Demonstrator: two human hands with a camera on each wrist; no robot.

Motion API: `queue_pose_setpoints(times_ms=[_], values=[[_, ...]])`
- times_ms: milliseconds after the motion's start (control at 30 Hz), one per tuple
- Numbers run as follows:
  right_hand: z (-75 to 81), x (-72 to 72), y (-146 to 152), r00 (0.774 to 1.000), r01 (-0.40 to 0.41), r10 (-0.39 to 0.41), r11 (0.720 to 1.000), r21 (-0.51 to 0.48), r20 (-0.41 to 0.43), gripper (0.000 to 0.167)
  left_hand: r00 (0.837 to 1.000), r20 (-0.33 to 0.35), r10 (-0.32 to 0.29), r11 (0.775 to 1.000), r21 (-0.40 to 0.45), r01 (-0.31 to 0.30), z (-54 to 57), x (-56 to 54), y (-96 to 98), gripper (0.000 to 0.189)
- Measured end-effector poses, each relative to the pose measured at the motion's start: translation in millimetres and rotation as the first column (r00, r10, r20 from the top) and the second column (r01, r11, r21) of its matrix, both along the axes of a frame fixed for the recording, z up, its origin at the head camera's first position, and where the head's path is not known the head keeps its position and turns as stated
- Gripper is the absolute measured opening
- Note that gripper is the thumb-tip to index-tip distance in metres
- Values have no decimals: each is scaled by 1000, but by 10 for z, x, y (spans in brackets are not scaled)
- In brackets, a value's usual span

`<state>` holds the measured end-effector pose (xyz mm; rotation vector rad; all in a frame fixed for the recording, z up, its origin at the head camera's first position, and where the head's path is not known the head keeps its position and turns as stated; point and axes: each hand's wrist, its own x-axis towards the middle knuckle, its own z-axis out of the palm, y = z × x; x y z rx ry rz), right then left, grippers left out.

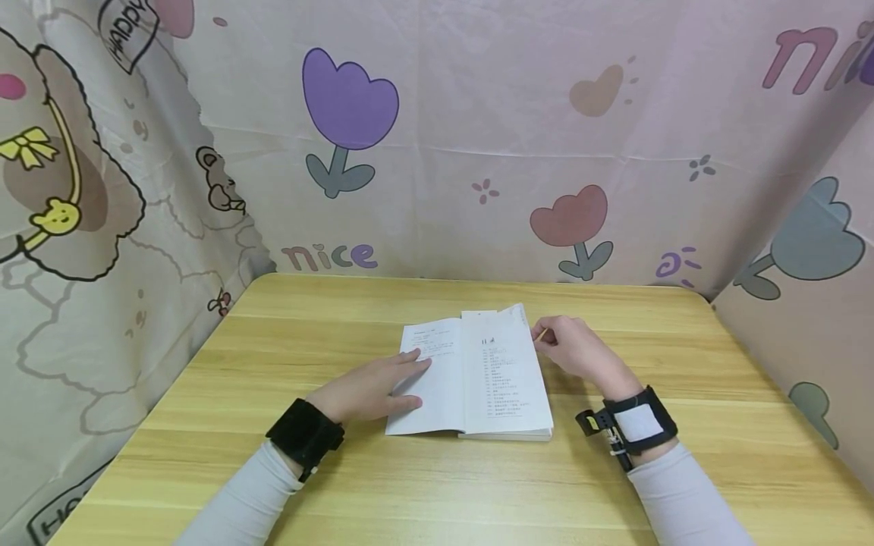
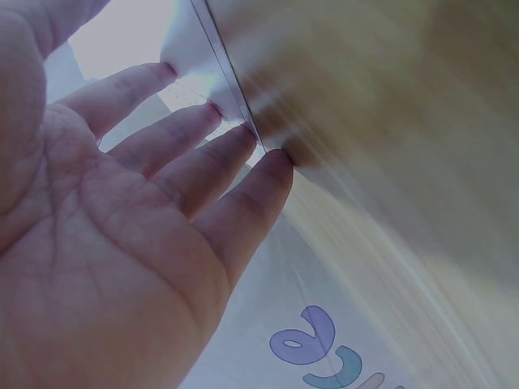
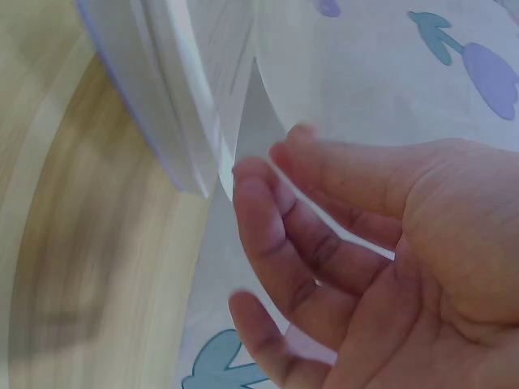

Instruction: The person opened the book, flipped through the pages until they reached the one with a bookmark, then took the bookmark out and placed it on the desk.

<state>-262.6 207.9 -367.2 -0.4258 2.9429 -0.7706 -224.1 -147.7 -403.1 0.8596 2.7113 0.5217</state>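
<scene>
An open book lies on the wooden table with its left page spread flat and a list of printed lines on the right page. My left hand rests on the left page, fingers spread and straight; the left wrist view shows its palm and fingertips at the page's edge. At the upper right edge of the book, my right hand pinches the page edge between thumb and curled forefinger. Page edges meet the forefinger in the right wrist view. The page's top corner stands slightly raised.
The light wooden table extends around the book. Printed cloth with flowers and lettering hangs behind and at both sides of the table. Black bands sit on both wrists.
</scene>
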Motion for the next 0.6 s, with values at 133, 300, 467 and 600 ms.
queue_pose_setpoints(times_ms=[133, 300, 467, 600], values=[[11, -12, 13, 999, -42, 42, 999, -28, 10, 14, 1000, 0, -4, 1000, 2, 4, 11, 4, -1, 68], [7, -20, 9, 998, -67, 66, 997, -38, -5, 16, 1000, -1, -4, 1000, 0, 4, 16, 4, 1, 68], [15, -6, -38, 994, -103, 101, 994, -46, -36, 14, 1000, 10, 10, 1000, 10, -10, 18, 4, 1, 68], [21, 18, -101, 991, -131, 128, 990, -57, -43, 12, 999, 22, 30, 999, 27, -31, 18, 2, 0, 67]])
